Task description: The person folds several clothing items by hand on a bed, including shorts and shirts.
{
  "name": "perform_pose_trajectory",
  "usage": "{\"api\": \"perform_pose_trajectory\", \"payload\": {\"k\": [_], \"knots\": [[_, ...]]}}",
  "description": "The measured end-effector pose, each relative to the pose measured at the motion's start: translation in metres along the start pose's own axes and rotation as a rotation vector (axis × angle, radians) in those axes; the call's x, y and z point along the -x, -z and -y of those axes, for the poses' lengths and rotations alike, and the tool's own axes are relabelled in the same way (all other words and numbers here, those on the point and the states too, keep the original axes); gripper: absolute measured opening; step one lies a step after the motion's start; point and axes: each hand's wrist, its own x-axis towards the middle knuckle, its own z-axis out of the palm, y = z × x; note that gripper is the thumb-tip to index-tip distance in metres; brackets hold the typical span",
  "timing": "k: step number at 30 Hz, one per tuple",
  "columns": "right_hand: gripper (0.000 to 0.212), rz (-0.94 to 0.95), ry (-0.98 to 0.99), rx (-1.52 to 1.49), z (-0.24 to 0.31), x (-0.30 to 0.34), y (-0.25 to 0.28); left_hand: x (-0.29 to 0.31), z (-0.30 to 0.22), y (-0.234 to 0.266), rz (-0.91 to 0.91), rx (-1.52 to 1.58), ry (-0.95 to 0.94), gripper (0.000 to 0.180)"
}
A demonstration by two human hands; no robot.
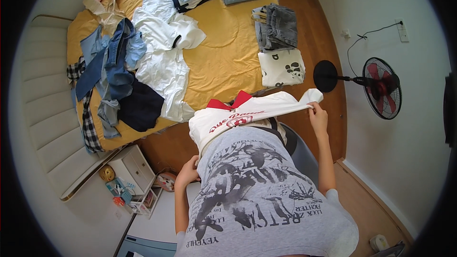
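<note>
A white polo shirt (266, 103) with a red collar and red print lies across my lap, its collar end against the bed's near edge. My right hand (318, 115) is closed in a pinch on the shirt's right end, pulling a sleeve or edge out sideways. My left hand (189, 172) is at the shirt's lower left side, by my waist. Its fingers curl against the cloth there, and their tips are partly hidden.
The bed (219, 52) has a yellow sheet. On it lie white shirts (164, 74), a heap of denim (112, 69), a folded white shirt (282, 68) and folded grey trousers (276, 27). A black and red fan (382, 88) stands right; a white cabinet (133, 173) stands left.
</note>
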Motion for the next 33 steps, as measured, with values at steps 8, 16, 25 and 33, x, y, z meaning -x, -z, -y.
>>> {"api": "perform_pose_trajectory", "payload": {"k": [8, 16, 25, 33], "knots": [[0.011, -0.139, 0.005, -0.305, -0.001, -0.026, -0.005, -0.016, 0.005, 0.008, -0.368, 0.037, 0.056, 0.012], [0.01, -0.39, 0.348, -0.064, 0.036, -0.094, 0.006, -0.043, -0.045, 0.082, -0.805, -0.234, -0.346, 0.007], [0.02, -0.675, 0.36, -0.493, 0.14, -0.12, 0.051, -0.076, -0.152, 0.124, -1.21, 0.095, -0.739, 0.008], [0.018, -0.778, 0.438, -0.668, 0.131, -0.149, 0.092, -0.072, -0.198, 0.147, -1.087, 0.127, -0.846, 0.009]]}}
